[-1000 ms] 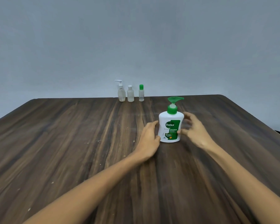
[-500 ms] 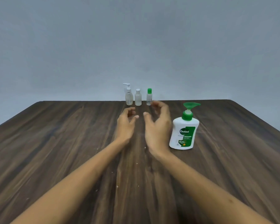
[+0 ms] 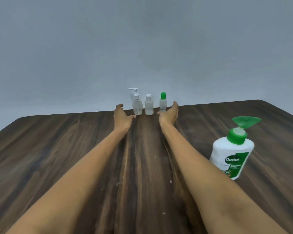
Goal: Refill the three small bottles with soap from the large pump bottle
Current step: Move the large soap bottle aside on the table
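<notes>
beside three small bottles [image 3: 148, 104], both open hands [image 3: 122, 116] outstretched.

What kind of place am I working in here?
Probably a plain staged tabletop setup, not a bathroom: a bare dark wood-grain table against a blank grey wall, holding only three small bottles and a large pump bottle.

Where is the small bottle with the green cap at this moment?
In the head view, the green-capped bottle stands at the table's far edge, rightmost of the three small bottles, beside the white-capped bottle and just beyond the right hand.
</notes>
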